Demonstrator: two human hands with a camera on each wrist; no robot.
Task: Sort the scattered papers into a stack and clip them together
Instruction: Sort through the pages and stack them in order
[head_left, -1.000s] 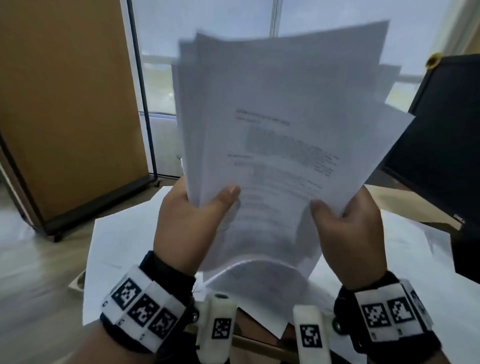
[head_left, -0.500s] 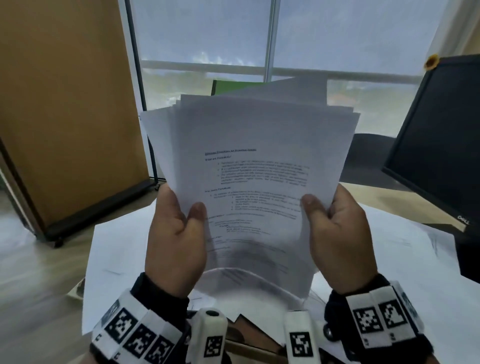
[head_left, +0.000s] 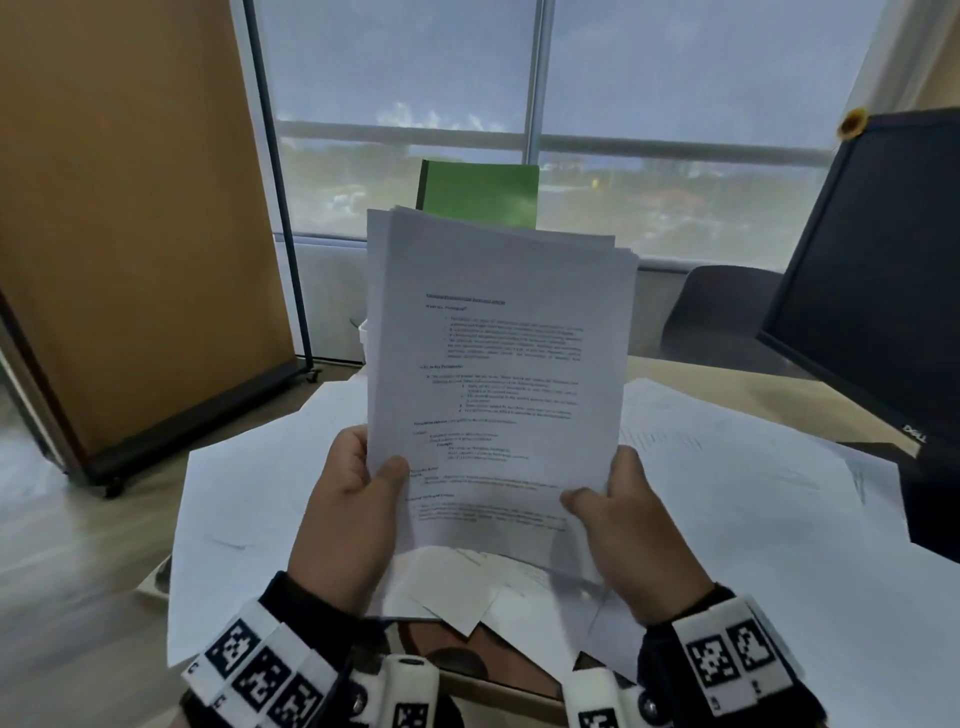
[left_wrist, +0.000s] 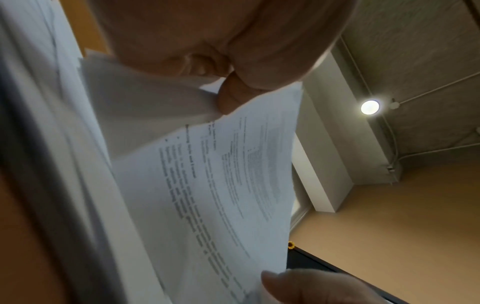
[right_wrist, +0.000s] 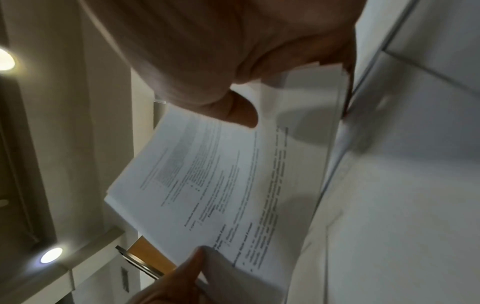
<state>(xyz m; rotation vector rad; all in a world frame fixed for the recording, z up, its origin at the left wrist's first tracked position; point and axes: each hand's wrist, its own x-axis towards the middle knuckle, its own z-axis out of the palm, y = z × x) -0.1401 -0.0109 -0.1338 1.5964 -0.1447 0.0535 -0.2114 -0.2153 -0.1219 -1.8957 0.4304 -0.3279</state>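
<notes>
White printed papers (head_left: 498, 374), gathered into a nearly even stack, are held upright in the air above the surface (head_left: 769, 395), their top edges slightly staggered. The left hand (head_left: 348, 514) grips the stack's lower left edge, thumb on the front page and fingers curled behind it. The right hand (head_left: 628, 535) grips the lower right corner the same way, thumb pressed on the front sheet. More loose white sheets (head_left: 753, 499) lie scattered flat on the surface beneath and around both hands. A green folder (head_left: 480, 195) stands behind the stack, by the window. A dark monitor (head_left: 883, 280) sits at the right.
</notes>
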